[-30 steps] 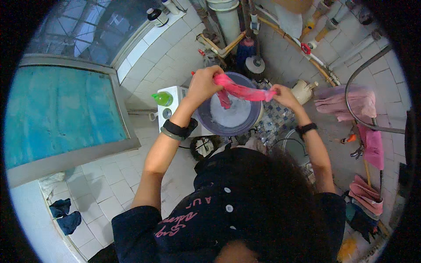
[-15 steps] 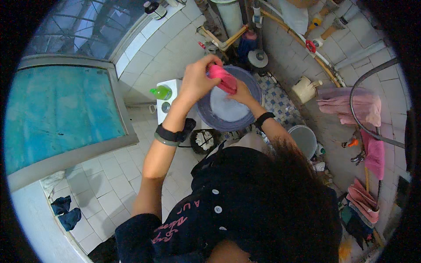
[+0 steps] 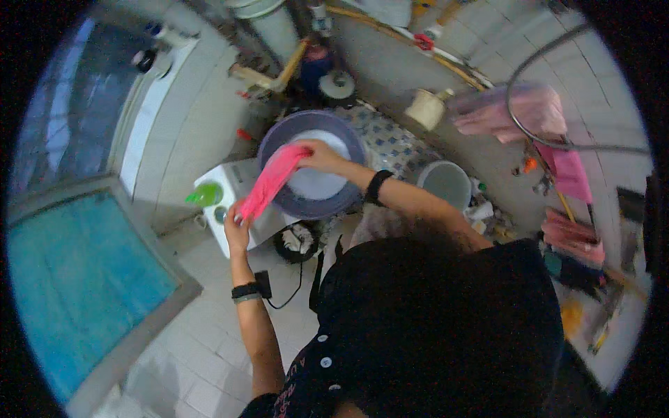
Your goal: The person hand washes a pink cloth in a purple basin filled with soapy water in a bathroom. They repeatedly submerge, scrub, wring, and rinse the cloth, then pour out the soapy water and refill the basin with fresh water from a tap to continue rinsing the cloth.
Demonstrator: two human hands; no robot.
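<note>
A pink cloth [image 3: 273,180] is stretched between my two hands over the near-left rim of a round purple basin [image 3: 279,143] with pale water inside. My left hand [image 3: 236,226] grips the cloth's lower end, just in front of the basin and above a white box-shaped machine [image 3: 233,182]. Over the basin, my right hand [image 3: 317,155] grips the cloth's upper end. Each wrist wears a dark band.
A green bottle [image 3: 203,196] stands on the white machine. A grey bucket [image 3: 446,182] sits right of the basin, on a patterned blue floor mat [image 3: 390,139]. Pink clothes [image 3: 512,111] hang on a wire hoop at right. A blue-tinted window [image 3: 77,272] fills the left.
My hands were together over the basin with the cloth bunched; now the left hand has pulled down and left, drawing the cloth out long. The view has also swung.
</note>
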